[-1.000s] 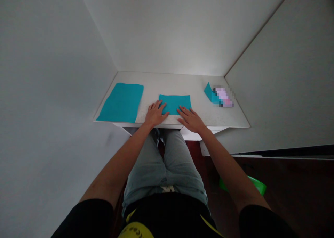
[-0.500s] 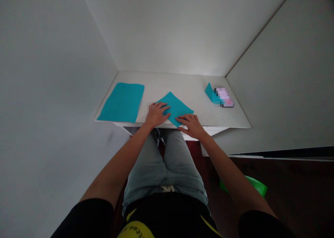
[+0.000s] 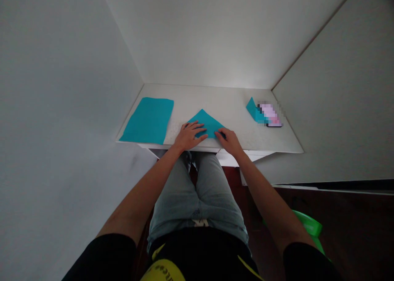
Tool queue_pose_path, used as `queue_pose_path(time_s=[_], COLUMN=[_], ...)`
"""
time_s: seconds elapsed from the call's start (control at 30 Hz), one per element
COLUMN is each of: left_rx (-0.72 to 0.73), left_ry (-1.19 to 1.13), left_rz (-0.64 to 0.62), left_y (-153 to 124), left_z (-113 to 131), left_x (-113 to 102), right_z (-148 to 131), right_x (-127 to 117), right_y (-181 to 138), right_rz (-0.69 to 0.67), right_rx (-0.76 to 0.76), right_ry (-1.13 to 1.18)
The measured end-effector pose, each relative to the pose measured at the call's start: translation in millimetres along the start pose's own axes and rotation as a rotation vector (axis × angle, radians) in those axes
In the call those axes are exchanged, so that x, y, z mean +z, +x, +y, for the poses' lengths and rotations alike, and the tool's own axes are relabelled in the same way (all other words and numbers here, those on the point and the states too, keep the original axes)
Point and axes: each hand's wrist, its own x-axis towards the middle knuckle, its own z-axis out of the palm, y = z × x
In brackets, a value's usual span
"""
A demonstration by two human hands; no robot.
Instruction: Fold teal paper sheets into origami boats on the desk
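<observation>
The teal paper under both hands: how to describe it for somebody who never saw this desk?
On the white desk in the wall corner, look at the middle of the near edge. The teal paper lies there under the left hand and right hand. Unlike the flat rectangular sheet at left and the small piece at far right, it shows a triangle pointing away.

Folded sheet (image 3: 207, 123): thin teal paper, matt and smooth. Flat sheet (image 3: 148, 120): same matt teal paper. Table (image 3: 215, 100): white, matt, faintly speckled. Jeans (image 3: 200, 190): pale denim cloth. Stool (image 3: 308, 225): green plastic, glossy. Floor (image 3: 353, 231): dark wood, slight sheen. Walls (image 3: 61, 88): matt white.
</observation>
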Motion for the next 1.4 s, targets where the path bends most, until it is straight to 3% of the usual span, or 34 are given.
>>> queue_pose_path(time_s=[0.13,0.27,0.4,0.47,0.53,0.67,0.9,1.1,1.4], left_rx=[-0.004,-0.12,-0.276,-0.333,-0.352,-0.335,-0.355,-0.347,-0.374], left_ry=[-0.04,-0.165,-0.556,-0.733,-0.798,-0.713,-0.689,-0.634,-0.787], left_rz=[0.0,0.159,0.348,0.386,0.399,0.348,0.377,0.379,0.405], left_y=[0,2,5,6,6,6,8,8,9], left_z=[1,-6,-18,-22,-23,-22,-25,-26,-28], left_x=[-2,0,2,2,3,2,2,3,7], right_z=[-9,-17,-1,13,26,38,37,45,40], right_x=[-6,-18,-34,-37,-34,-17,-6,-7,-10], right_y=[1,7,26,33,35,25,14,14,11], right_rz=[0.069,0.19,0.413,0.452,0.444,0.358,0.174,0.167,0.249], right_rx=[0.079,0.085,0.163,0.201,0.254,0.35,0.31,0.253,0.243], right_ry=[0.15,0.255,0.395,0.47,0.489,0.492,0.598,0.423,0.545])
